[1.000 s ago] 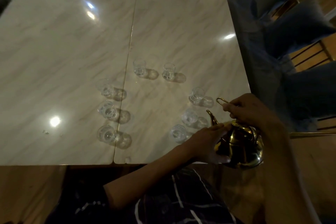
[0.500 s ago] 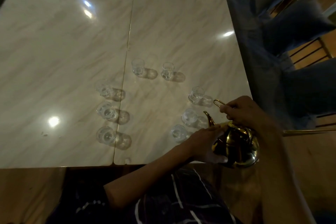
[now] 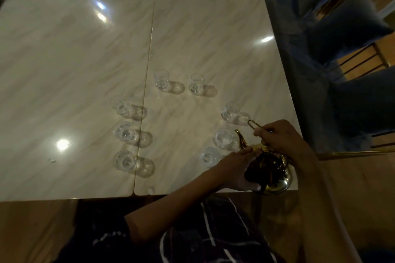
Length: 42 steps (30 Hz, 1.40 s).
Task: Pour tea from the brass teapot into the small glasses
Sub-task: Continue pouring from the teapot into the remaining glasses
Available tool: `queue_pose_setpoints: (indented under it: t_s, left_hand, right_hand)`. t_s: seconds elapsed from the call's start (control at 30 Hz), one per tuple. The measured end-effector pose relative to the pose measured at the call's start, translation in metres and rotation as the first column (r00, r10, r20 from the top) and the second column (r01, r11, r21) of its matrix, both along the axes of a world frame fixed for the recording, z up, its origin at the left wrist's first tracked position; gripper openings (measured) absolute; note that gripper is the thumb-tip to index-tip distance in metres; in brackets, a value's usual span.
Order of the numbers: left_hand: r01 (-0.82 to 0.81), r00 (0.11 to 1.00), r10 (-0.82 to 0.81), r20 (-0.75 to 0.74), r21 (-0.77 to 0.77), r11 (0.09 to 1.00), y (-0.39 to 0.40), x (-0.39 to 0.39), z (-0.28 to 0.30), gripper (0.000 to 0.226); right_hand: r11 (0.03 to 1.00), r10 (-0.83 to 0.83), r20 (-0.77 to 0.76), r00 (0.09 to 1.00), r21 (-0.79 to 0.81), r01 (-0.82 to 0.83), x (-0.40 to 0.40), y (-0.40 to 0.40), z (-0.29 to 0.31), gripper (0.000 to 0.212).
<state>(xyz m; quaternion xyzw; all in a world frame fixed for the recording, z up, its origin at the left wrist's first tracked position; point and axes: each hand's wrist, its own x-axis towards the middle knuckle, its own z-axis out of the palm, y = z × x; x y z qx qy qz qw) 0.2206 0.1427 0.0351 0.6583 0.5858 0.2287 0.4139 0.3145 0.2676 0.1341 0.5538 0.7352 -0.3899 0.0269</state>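
Brass teapot point(image 3: 275, 177) held at the near right corner of the marble table point(image 3: 85, 70), spout up and pointing toward the nearest small glasses point(image 3: 210, 155); right hand point(image 3: 280, 136) closed around the thin wire handle above the lid; left hand point(image 3: 237, 170) cupped against the pot's left side, fingers point(image 3: 245, 151) together along the shoulder, thumb under the belly. Eight glasses upright in a loose ring, well apart; grey cushioned chairs point(image 3: 342, 28) beyond the right edge.

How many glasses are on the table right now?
8. Left column. Far pair. Right column, and beside the left hand. None appear hidden.
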Motion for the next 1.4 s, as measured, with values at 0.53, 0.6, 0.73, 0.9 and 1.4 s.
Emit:
queue_pose_setpoints:
  t_s: [0.53,0.6,0.73,0.9,1.4]
  left_hand:
    - [0.013,1.000,-0.012,0.016,-0.091,0.996,-0.028,-0.008,-0.021,0.100]
    - [0.004,0.999,-0.001,0.032,-0.089,0.996,-0.035,-0.008,-0.023,0.098]
    - [-0.014,0.999,0.018,0.042,-0.099,0.995,-0.051,-0.004,-0.026,0.093]
    - [-0.026,0.998,0.032,0.052,-0.106,0.994,-0.066,-0.001,-0.027,0.092]
    - [-0.061,0.994,0.067,0.082,-0.070,0.996,-0.087,0.013,-0.018,0.095]
  right_hand:
    - [0.999,0.039,-0.036,0.999,0.005,-0.039,0.005,-0.033,-0.026,0.025]
    - [0.999,0.047,-0.021,0.999,0.002,-0.047,0.005,-0.038,-0.029,0.025]
    - [0.998,0.058,-0.005,0.998,-0.001,-0.058,0.004,-0.052,-0.032,0.029]
    - [0.996,0.090,0.009,0.996,-0.008,-0.090,0.004,-0.066,-0.035,0.028]
    - [0.987,0.113,0.086,0.990,0.102,-0.122,0.004,-0.081,-0.016,0.045]
